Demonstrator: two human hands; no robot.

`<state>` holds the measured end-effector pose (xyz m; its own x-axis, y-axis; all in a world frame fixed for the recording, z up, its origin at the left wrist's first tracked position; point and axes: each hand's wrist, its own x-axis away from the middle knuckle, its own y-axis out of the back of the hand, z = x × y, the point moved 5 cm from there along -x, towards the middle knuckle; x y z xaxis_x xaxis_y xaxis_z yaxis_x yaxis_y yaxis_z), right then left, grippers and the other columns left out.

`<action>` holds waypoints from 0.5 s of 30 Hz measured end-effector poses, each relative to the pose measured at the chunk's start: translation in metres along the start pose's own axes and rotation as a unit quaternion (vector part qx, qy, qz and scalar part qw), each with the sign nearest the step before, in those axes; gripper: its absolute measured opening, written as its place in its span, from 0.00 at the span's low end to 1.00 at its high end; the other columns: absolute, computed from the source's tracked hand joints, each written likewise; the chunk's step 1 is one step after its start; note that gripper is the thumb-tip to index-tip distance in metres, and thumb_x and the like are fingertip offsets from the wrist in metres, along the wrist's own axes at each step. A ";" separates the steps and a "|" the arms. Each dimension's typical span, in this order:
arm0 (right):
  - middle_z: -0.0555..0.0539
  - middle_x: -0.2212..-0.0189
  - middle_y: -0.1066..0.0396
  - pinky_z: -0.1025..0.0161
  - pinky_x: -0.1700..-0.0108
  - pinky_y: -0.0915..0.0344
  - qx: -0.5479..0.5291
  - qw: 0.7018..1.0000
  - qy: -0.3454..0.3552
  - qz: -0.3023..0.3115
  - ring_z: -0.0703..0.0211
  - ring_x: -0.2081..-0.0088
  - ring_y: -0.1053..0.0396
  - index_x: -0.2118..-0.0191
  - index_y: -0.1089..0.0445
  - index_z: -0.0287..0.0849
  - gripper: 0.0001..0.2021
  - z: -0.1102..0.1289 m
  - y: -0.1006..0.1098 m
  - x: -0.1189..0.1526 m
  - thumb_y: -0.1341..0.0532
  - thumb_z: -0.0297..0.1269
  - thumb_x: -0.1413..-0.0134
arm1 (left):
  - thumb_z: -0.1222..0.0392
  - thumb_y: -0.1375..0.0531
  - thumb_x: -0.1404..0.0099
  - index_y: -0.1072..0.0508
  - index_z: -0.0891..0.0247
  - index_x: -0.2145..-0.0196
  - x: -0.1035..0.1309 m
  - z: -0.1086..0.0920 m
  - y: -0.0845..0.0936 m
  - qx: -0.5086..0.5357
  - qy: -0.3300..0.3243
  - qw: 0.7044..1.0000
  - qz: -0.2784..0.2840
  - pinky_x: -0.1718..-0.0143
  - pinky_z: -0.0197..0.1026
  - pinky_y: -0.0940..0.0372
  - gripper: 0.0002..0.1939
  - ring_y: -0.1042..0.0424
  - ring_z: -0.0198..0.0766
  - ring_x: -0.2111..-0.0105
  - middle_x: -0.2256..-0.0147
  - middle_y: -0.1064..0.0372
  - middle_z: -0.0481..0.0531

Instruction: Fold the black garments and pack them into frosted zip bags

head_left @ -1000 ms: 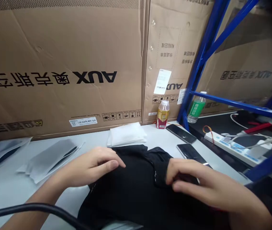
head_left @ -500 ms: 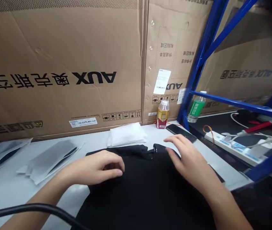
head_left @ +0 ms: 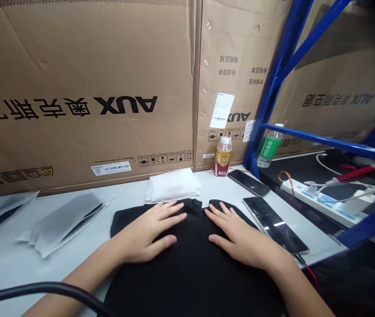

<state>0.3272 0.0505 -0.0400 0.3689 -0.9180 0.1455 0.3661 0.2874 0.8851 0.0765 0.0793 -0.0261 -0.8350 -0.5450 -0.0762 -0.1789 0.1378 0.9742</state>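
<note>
A black garment (head_left: 194,273) lies spread on the white table in front of me, its collar-like notch at the far edge. My left hand (head_left: 156,231) rests flat on its upper left part, fingers spread. On the upper right part, just beside the notch, lies my right hand (head_left: 235,235), also flat with fingers apart. Neither hand grips the cloth. Past the garment's far edge sits a folded white cloth-like stack (head_left: 173,185). The garment's near end runs out of view.
Frosted plastic bags (head_left: 65,222) lie at left. Two phones (head_left: 275,224), a red-and-yellow bottle (head_left: 223,156) and a green-labelled bottle (head_left: 270,147) stand or lie at right. Behind are large cartons (head_left: 85,57), a blue rack (head_left: 273,88) and a power strip (head_left: 322,202). A black cable (head_left: 42,288) crosses lower left.
Both hands have come down flat onto the garment with fingers spread. My right hand has moved left, leaving the nearer phone in plain view.
</note>
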 end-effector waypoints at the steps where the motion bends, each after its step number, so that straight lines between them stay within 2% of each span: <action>1: 0.47 0.22 0.60 0.35 0.24 0.59 0.000 1.000 0.011 -0.006 0.40 0.22 0.67 0.23 0.50 0.50 0.34 0.003 0.002 0.001 0.45 0.52 0.27 | 0.48 0.43 0.21 0.46 0.47 0.24 -0.001 -0.006 -0.001 0.016 -0.015 0.999 0.027 0.26 0.67 0.54 0.32 0.51 0.57 0.25 0.25 0.53 0.54; 3: 0.49 0.22 0.60 0.35 0.24 0.60 -0.002 0.999 0.032 -0.015 0.41 0.22 0.68 0.23 0.49 0.53 0.32 0.009 0.006 0.005 0.44 0.50 0.27 | 0.44 0.42 0.22 0.46 0.45 0.25 -0.002 -0.012 0.001 0.039 -0.022 0.996 0.072 0.26 0.66 0.52 0.33 0.50 0.58 0.25 0.25 0.51 0.52; 4: 0.50 0.22 0.60 0.35 0.24 0.60 -0.006 0.999 0.039 -0.015 0.42 0.22 0.68 0.23 0.50 0.55 0.32 0.011 0.008 0.008 0.44 0.49 0.27 | 0.45 0.43 0.21 0.43 0.44 0.26 -0.001 -0.010 0.005 0.044 -0.016 0.996 0.078 0.26 0.64 0.51 0.31 0.47 0.56 0.26 0.26 0.47 0.51; 6: 0.52 0.22 0.61 0.34 0.24 0.59 -0.020 0.999 0.044 -0.014 0.41 0.22 0.69 0.23 0.50 0.59 0.32 0.014 0.011 0.013 0.43 0.50 0.27 | 0.48 0.47 0.19 0.34 0.46 0.30 0.006 0.008 0.021 0.027 0.026 0.998 0.055 0.28 0.58 0.44 0.23 0.37 0.51 0.31 0.31 0.36 0.51; 8: 0.55 0.21 0.61 0.33 0.24 0.57 -0.031 0.999 0.039 -0.018 0.39 0.22 0.69 0.24 0.49 0.63 0.31 0.013 0.014 0.018 0.43 0.52 0.27 | 0.51 0.50 0.19 0.25 0.51 0.38 0.026 0.044 0.045 -0.046 0.123 0.991 0.002 0.36 0.54 0.36 0.20 0.27 0.50 0.39 0.38 0.26 0.52; 9: 0.56 0.21 0.62 0.33 0.25 0.57 -0.032 0.999 0.035 -0.021 0.39 0.22 0.69 0.24 0.48 0.64 0.30 0.011 0.016 0.021 0.43 0.53 0.27 | 0.50 0.48 0.21 0.22 0.55 0.44 0.042 0.067 0.057 -0.108 0.200 0.974 -0.025 0.40 0.55 0.33 0.19 0.25 0.54 0.42 0.42 0.24 0.55; 10: 0.57 0.21 0.63 0.32 0.25 0.56 -0.031 0.999 0.030 -0.023 0.38 0.22 0.69 0.24 0.48 0.65 0.30 0.009 0.017 0.024 0.43 0.53 0.27 | 0.49 0.45 0.24 0.21 0.58 0.47 0.061 0.090 0.069 -0.170 0.286 0.942 -0.046 0.44 0.58 0.32 0.18 0.25 0.59 0.44 0.45 0.22 0.58; 11: 0.58 0.21 0.63 0.32 0.25 0.55 -0.030 0.999 0.024 -0.023 0.38 0.22 0.68 0.25 0.48 0.66 0.30 0.007 0.018 0.027 0.44 0.54 0.27 | 0.49 0.44 0.26 0.21 0.64 0.48 0.080 0.110 0.077 -0.194 0.339 0.919 -0.057 0.49 0.63 0.31 0.20 0.26 0.68 0.45 0.46 0.23 0.66; 12: 0.58 0.21 0.64 0.32 0.25 0.54 -0.028 0.999 0.019 -0.022 0.38 0.22 0.68 0.25 0.48 0.67 0.30 0.005 0.019 0.029 0.44 0.54 0.27 | 0.48 0.41 0.30 0.20 0.68 0.51 0.098 0.128 0.081 -0.205 0.382 0.899 -0.059 0.56 0.64 0.30 0.21 0.24 0.72 0.50 0.51 0.22 0.71; 14: 0.58 0.21 0.64 0.33 0.26 0.51 -0.027 0.999 0.016 -0.019 0.37 0.22 0.65 0.25 0.48 0.68 0.30 0.003 0.021 0.034 0.44 0.55 0.27 | 0.47 0.35 0.37 0.19 0.67 0.61 0.123 0.153 0.082 -0.193 0.418 0.886 -0.042 0.66 0.55 0.30 0.18 0.21 0.65 0.61 0.61 0.21 0.69; 15: 0.58 0.21 0.63 0.33 0.26 0.50 -0.027 0.999 0.016 -0.020 0.37 0.22 0.64 0.25 0.47 0.68 0.30 0.002 0.022 0.037 0.44 0.56 0.27 | 0.48 0.34 0.39 0.19 0.67 0.63 0.130 0.160 0.081 -0.180 0.416 0.891 -0.040 0.69 0.51 0.31 0.17 0.21 0.60 0.65 0.65 0.21 0.66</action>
<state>0.3468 0.0224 -0.0145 0.3807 -0.9197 0.0958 0.4267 0.2667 0.8642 -0.1300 0.1521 0.0090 -0.1259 -0.9860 -0.1096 0.0827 -0.1206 0.9893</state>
